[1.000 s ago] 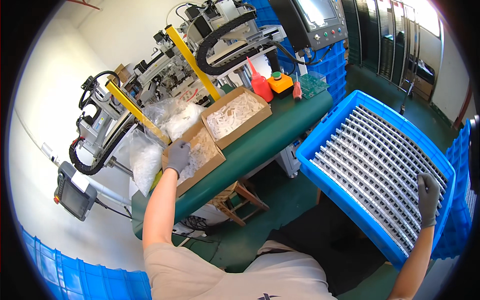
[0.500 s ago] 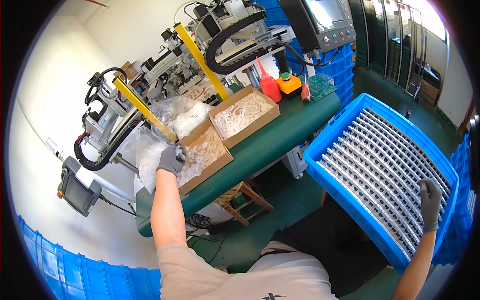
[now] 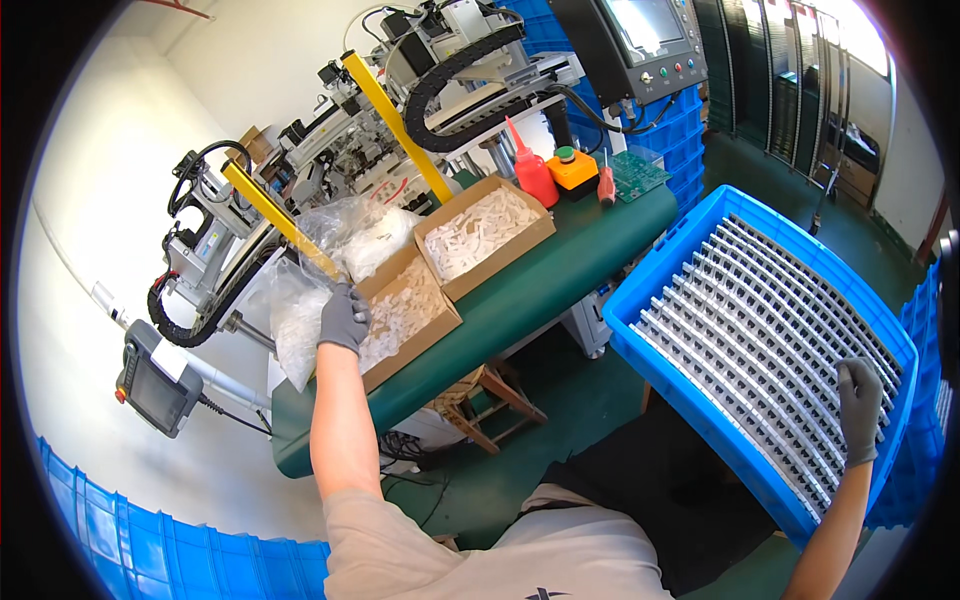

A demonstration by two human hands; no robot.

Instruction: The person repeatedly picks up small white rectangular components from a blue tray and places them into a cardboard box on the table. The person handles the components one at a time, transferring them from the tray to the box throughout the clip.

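My left hand [image 3: 345, 318], in a grey glove, is at the left end of a cardboard box [image 3: 415, 338] of small whitish, translucent plastic pieces [image 3: 398, 312]. Its fingers look curled; whatever they hold is hidden. Right beside that hand lies a clear plastic bag [image 3: 298, 325] with white contents. Over at the right, my gloved right hand [image 3: 860, 410] rests above rows of pale strips with black parts [image 3: 765, 345] in a blue crate [image 3: 665, 375]. The fingers there are bent and pressed together, and I cannot make out anything between them.
A second cardboard box [image 3: 500, 265] of white pieces adjoins the first on the green bench [image 3: 520, 300]. Behind them stand yellow posts [image 3: 398, 125] and machinery. A red bottle [image 3: 535, 178], an orange button box [image 3: 572, 175] and a green circuit board [image 3: 638, 175] occupy the bench's far end.
My left hand has shifted slightly and turned over the box edge; the white pieces seen by its fingers earlier are no longer visible there. My right hand stays put.
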